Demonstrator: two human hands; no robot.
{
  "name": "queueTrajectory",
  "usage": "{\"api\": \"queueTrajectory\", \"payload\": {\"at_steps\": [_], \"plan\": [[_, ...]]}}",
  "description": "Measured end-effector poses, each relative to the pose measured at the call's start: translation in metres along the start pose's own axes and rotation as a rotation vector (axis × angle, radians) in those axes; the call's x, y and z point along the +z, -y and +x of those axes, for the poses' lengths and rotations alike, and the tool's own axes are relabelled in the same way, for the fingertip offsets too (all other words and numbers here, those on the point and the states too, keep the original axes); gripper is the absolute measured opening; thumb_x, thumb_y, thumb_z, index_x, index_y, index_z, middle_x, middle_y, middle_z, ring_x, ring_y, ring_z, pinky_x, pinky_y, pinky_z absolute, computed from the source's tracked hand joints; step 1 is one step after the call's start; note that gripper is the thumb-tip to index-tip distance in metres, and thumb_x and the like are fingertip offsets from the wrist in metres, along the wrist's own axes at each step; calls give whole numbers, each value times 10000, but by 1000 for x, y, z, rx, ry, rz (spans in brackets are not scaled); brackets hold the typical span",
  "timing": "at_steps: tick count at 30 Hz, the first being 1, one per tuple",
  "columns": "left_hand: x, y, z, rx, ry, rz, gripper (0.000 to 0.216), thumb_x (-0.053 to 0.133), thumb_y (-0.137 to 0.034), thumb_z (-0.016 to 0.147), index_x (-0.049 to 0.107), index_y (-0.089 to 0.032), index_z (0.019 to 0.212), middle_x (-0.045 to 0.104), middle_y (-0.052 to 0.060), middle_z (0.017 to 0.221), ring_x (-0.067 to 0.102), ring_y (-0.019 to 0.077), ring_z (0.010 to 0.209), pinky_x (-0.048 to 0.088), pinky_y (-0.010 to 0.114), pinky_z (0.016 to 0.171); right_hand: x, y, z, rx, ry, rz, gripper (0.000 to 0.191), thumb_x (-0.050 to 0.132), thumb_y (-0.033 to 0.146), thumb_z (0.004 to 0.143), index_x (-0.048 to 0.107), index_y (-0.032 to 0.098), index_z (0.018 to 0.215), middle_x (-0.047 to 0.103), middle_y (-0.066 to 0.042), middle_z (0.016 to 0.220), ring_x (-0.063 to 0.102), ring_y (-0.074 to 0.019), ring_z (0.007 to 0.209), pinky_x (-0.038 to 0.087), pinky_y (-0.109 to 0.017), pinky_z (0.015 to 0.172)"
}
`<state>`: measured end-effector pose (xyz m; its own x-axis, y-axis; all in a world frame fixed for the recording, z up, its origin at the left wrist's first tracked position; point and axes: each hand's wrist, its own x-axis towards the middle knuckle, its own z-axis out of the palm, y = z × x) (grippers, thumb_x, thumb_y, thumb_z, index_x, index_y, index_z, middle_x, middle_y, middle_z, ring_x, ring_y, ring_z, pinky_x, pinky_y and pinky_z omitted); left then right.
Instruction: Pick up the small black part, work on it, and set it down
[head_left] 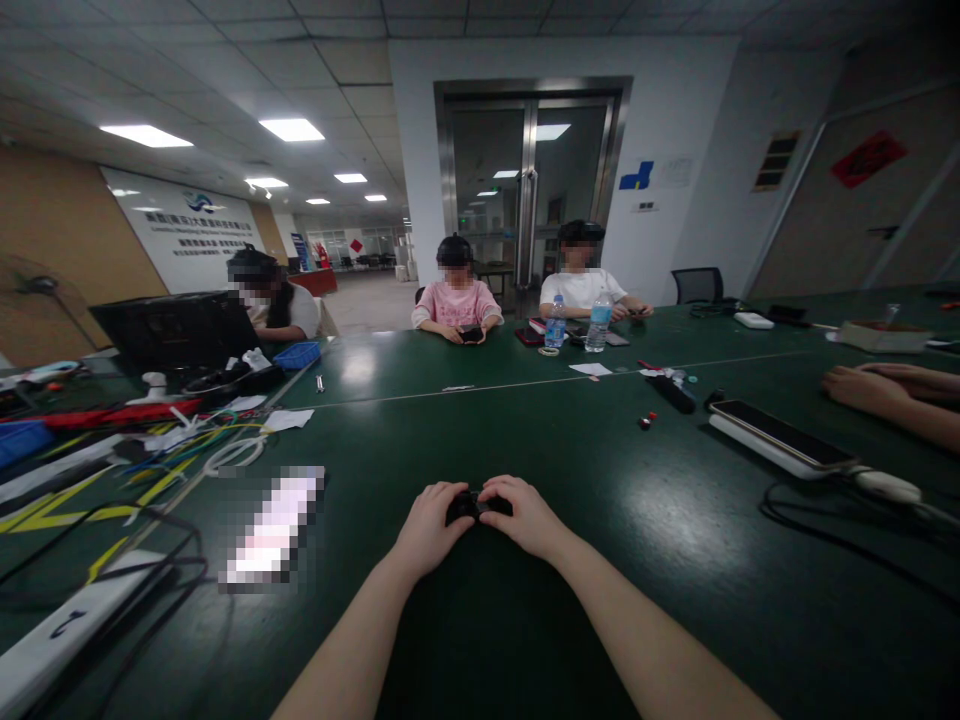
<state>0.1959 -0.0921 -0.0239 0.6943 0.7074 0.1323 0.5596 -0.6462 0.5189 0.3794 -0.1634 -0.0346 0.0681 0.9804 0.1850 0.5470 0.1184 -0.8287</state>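
A smooth, glossy dark green table [600,520] reflects the lights; the double doors [529,190] have brushed-metal frames.

A wide dark green table [675,510] carries two water bottles [555,322] at its far side. To the right, a phone [780,432] lies on a white power strip [750,443]. To the left are a blue basket [298,355], a laptop [176,330] and tangled coloured cables [187,450].

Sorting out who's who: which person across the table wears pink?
The middle person, seated between the person in white and the one behind the laptop.
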Motion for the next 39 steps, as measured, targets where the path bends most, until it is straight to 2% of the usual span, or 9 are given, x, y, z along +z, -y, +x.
{"api": "queueTrajectory", "payload": {"at_steps": [7, 14, 26, 39], "plan": [[0, -2, 0, -20, 1, -2, 447, 522, -367, 767, 483, -248, 1196, 520, 47, 1200, 452, 219, 1110, 341, 380, 948, 1, -4, 4, -35, -45, 65, 174, 616, 340, 702, 632, 273, 861, 587, -15, 1022, 518, -210, 993, 370, -376, 897], [-1, -2, -1, -34, 3, -26, 448, 518, -372, 768, 482, -257, 1200, 498, 43, 1227, 443, 217, 1124, 351, 379, 951, -5, -5, 5, 89, -39, 203, 224, 587, 356, 725, 613, 251, 921, 622, -6, 933, 555, -190, 909, 406, -359, 847], [3, 5, 0, -24, -16, -26, 451, 512, -351, 782, 460, -252, 1219, 498, 41, 1224, 449, 205, 1125, 354, 349, 953, -8, -13, 8, 108, -108, 409, 327, 585, 314, 738, 567, 226, 1052, 609, -30, 1038, 557, -174, 981, 422, -354, 888], [4, 4, 0, -30, -24, -5, 435, 501, -358, 793, 467, -244, 1211, 487, 36, 1220, 438, 199, 1126, 335, 337, 971, -10, -21, 10, 170, -198, 547, 352, 577, 365, 739, 571, 253, 1073, 615, -20, 1088, 547, -183, 1041, 403, -347, 921]]}}
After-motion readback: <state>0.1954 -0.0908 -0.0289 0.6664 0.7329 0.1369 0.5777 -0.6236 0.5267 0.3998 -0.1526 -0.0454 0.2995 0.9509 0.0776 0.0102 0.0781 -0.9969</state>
